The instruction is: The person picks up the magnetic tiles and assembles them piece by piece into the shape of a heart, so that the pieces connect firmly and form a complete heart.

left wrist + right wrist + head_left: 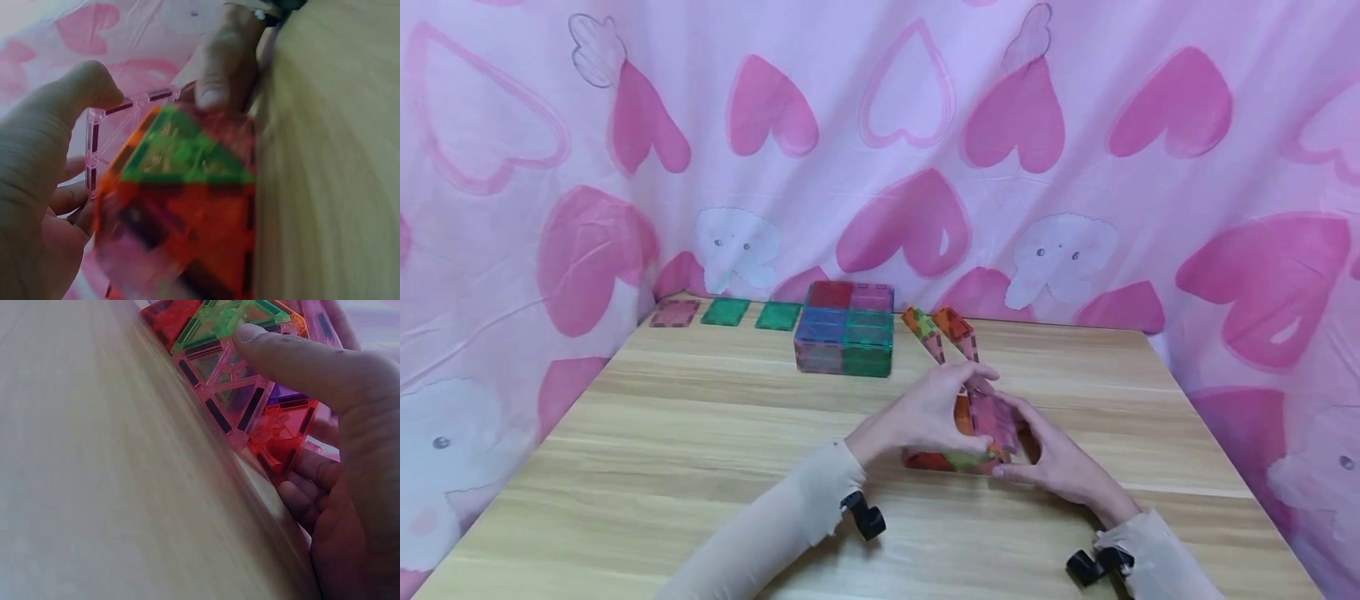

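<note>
My left hand point(925, 417) pinches a clear pink square magnetic tile point(996, 422) by its edge; in the left wrist view its thumb point(94, 87) is at the tile's rim and other fingers lie behind. That tile tilts over a low magnetic-tile structure point(928, 461) on the table, made of red, orange, green and pink pieces. My right hand point(1063, 462) grips the structure's right end. Its thumb lies over the green triangle tile point(219, 325) in the right wrist view, and its other fingers curl by the red triangle tile point(284, 434).
A box of joined square tiles point(844, 354) stands at the back. Left of it lie two green square tiles point(778, 316) and a pink square tile point(675, 313). Two narrow tile pieces point(955, 323) point toward the hands. A heart-print curtain point(880, 150) hangs behind the wooden table point(685, 433).
</note>
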The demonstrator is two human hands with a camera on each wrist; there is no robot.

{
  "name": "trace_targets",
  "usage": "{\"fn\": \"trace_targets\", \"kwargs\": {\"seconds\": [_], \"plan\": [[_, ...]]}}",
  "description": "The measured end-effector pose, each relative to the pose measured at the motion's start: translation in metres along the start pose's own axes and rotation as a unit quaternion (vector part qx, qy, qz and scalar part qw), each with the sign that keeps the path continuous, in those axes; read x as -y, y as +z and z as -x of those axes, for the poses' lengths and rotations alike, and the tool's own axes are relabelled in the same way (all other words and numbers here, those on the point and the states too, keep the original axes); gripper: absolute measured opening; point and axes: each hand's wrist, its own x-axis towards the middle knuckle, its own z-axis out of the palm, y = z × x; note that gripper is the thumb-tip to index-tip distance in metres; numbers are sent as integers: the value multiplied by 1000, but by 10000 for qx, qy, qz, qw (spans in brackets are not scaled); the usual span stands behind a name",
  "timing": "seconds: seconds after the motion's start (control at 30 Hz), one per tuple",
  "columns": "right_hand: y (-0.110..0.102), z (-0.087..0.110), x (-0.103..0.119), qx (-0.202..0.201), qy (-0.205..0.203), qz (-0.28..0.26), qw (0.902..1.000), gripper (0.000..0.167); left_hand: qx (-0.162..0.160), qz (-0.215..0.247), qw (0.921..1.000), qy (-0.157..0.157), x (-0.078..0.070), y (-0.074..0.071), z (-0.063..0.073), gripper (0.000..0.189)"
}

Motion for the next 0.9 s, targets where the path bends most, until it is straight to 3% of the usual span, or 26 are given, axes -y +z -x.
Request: {"fn": "trace_targets", "kwargs": {"seconds": [0.23, 0.5, 0.7, 0.9], "plan": [[-2, 0, -1, -100, -20, 86, 9999, 107, 2, -949, 9953, 216, -10, 18, -7, 92], [0, 1, -3, -54, -234, -189, 9995, 97, -5, -1554, 9876, 231, -9, 22, -3, 95], [3, -1, -2, -204, -204, 57, 9996, 91, 31, -1566, 9877, 27, 1, 15, 7, 96], [2, 0, 0, -272, 30, 300, 9992, 92, -99, -1080, 9935, -359, 28, 0, 38, 106]]}}
